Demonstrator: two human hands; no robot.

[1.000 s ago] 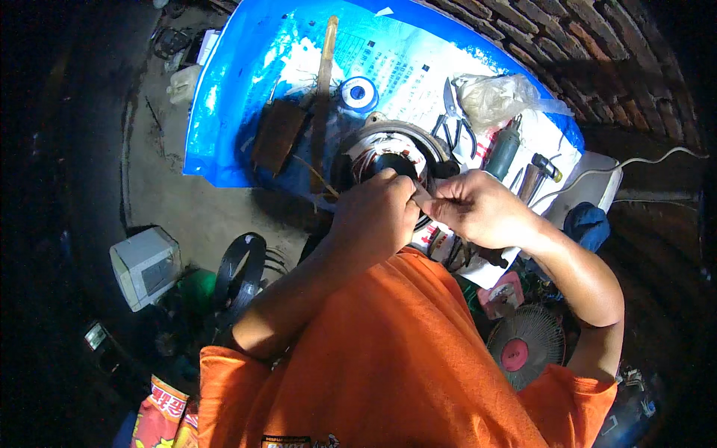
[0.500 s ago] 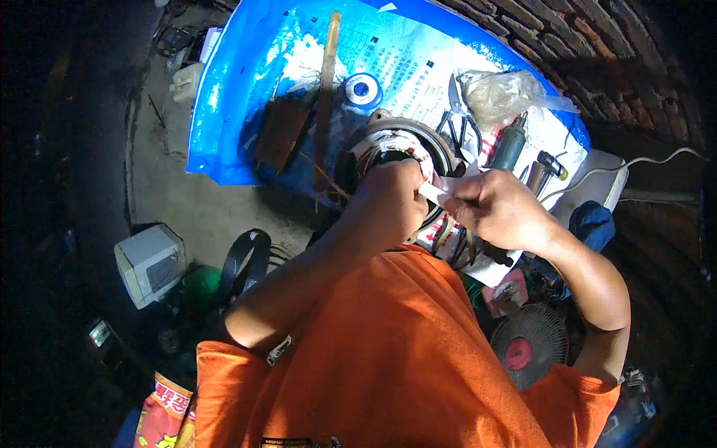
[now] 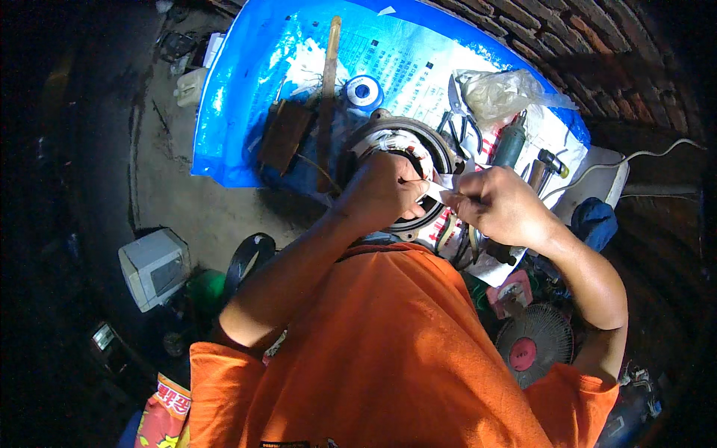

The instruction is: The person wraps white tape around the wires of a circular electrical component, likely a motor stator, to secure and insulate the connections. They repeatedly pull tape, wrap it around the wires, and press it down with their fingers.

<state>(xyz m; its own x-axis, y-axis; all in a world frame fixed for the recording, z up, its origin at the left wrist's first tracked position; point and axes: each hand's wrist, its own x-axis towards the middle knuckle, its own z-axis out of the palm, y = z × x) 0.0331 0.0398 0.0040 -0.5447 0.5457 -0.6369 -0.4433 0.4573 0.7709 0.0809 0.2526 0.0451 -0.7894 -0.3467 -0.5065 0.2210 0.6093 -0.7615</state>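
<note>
A round metal motor housing (image 3: 446,154) lies on the bench in front of me, with white-wrapped windings (image 3: 409,142) inside its ring. Over its near side, my left hand (image 3: 385,194) pinches one end of a short white strip (image 3: 436,192). The strip's other end is between the closed thumb and fingers of my right hand (image 3: 500,207), at the housing's right rim. My left hand hides part of the ring's inside.
A blue sheet (image 3: 224,97) covers the bench. On it lie a wooden stick (image 3: 329,82), a solder-like spool (image 3: 364,92), pliers (image 3: 463,123), a clear plastic bag (image 3: 497,97), a dark green cylindrical tool (image 3: 510,142) and a hammer (image 3: 551,163). A brick wall (image 3: 590,67) rises behind.
My left hand has shifted slightly left and its fingers have turned, showing more of the housing's near rim. My right hand stays almost in place; both still grip the white strip.
</note>
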